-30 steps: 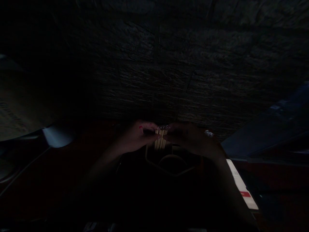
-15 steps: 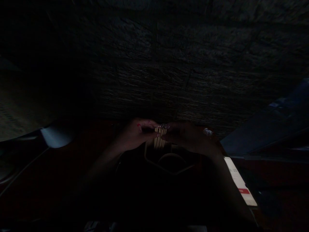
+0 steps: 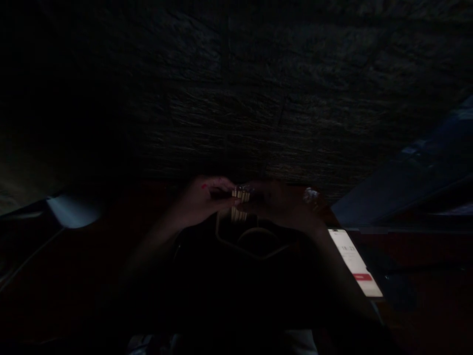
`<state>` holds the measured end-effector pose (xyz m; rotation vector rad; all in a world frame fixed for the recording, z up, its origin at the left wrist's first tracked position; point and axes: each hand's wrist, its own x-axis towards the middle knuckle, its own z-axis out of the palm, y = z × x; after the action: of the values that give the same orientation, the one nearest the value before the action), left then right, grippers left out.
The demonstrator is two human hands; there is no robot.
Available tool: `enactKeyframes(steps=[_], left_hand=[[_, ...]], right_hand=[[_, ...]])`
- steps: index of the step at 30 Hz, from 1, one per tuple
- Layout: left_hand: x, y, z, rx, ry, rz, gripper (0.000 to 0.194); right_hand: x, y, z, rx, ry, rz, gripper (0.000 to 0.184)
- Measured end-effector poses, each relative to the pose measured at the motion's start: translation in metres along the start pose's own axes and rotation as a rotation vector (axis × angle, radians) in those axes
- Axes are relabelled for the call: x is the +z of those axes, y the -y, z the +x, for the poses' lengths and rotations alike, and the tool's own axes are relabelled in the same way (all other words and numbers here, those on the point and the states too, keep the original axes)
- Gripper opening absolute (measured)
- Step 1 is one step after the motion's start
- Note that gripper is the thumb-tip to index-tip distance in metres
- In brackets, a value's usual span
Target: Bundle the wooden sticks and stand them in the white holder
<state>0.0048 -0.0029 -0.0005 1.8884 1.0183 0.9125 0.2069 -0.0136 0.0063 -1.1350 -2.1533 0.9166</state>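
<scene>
The scene is very dark. My left hand [image 3: 199,199] and my right hand [image 3: 284,207] meet at the centre, both pinched on a small bundle of pale thin sticks [image 3: 239,202]. The sticks hang just above the far rim of a dark angular container [image 3: 254,241] with a pale edge. A shiny ring or bead shows on my right hand's back. What lies inside the container is hidden in shadow.
A lit phone screen [image 3: 354,261] with a red bar lies at the right of my right forearm. A pale rounded object [image 3: 72,212] sits at the left with a cable running down-left. A rough dark wall [image 3: 236,98] fills the background. A dark blue surface [image 3: 414,182] slopes at the right.
Both hands with the sticks have drifted slightly up and left in the picture, as has the phone. The visible part of the sticks looks shorter now.
</scene>
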Motion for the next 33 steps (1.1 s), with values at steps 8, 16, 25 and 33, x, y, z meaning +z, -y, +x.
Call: enactKeyframes(steps=[8,16,25,33], left_hand=[[-0.006,0.004,0.001,-0.052,0.048,-0.062,0.019],[-0.005,0.006,0.003,-0.055,0.025,-0.028,0.020],[-0.002,0.013,0.005,-0.039,0.051,-0.078,0.018],[-0.003,0.010,0.005,-0.055,0.058,-0.041,0.018]], right_hand=[[0.004,0.000,0.001,-0.018,-0.058,-0.050,0.024],[-0.002,-0.003,0.000,-0.033,-0.014,-0.034,0.025],[-0.004,-0.003,0.000,-0.001,0.001,-0.080,0.026],[-0.002,-0.002,0.001,-0.016,-0.028,-0.114,0.025]])
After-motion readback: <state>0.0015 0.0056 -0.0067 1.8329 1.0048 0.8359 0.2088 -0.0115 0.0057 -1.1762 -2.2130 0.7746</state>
